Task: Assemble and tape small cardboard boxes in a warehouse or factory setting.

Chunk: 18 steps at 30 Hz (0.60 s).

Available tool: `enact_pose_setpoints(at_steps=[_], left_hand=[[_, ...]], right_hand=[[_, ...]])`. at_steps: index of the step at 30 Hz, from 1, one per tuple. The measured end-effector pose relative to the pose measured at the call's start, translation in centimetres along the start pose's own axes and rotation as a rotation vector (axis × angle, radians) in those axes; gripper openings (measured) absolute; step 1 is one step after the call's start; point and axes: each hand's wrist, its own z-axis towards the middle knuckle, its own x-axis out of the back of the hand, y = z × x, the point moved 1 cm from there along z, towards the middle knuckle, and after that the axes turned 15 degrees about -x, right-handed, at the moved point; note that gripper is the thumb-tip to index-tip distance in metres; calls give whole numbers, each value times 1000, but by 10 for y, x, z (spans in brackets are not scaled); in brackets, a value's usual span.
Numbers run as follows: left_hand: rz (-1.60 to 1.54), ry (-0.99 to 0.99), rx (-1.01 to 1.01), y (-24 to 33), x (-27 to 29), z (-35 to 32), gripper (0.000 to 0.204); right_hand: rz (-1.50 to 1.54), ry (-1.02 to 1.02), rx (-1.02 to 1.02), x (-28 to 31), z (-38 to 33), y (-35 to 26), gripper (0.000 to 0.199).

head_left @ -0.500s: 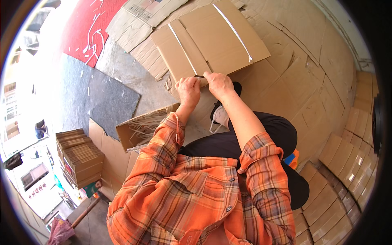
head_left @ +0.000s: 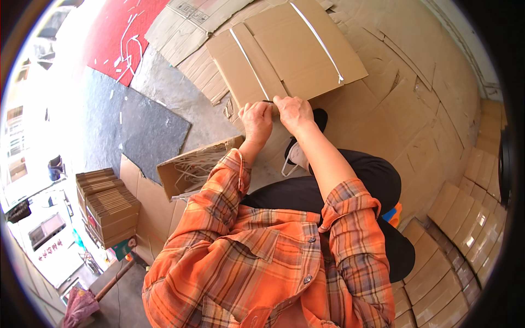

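Left hand [head_left: 256, 121], right hand [head_left: 294, 113] at 12 o'clock: both clenched, seemingly on near end of white strap [head_left: 249, 61]. Cardboard bundle [head_left: 306, 49] just beyond, towards 12–1 o'clock. Probably tying strap; next move calls for even tension.

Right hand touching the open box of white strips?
Apart: head view shows the right hand by the cardboard bundle, with floor and left forearm between it and the open box.

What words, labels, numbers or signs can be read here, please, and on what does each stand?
Worn cardboard sheet at the top: dark printing, too small to read.
White surface at far left: reddish characters, too blurred to read.
Strapped cardboard pack: no text visible.
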Motion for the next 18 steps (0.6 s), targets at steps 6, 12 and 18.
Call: enact_pose_setpoints(at_steps=[6, 12, 18], left_hand=[[-3, -6, -24, 2, -2, -1, 8], [-66, -72, -59, 9, 4, -2, 8], [-39, -95, -189, 32, 18, -13, 8]], right_hand=[[-17, 29, 5, 0, 1, -1, 10], [192, 62, -24, -3, -1, 11, 9], [542, 103, -364, 16, -13, 41, 19]])
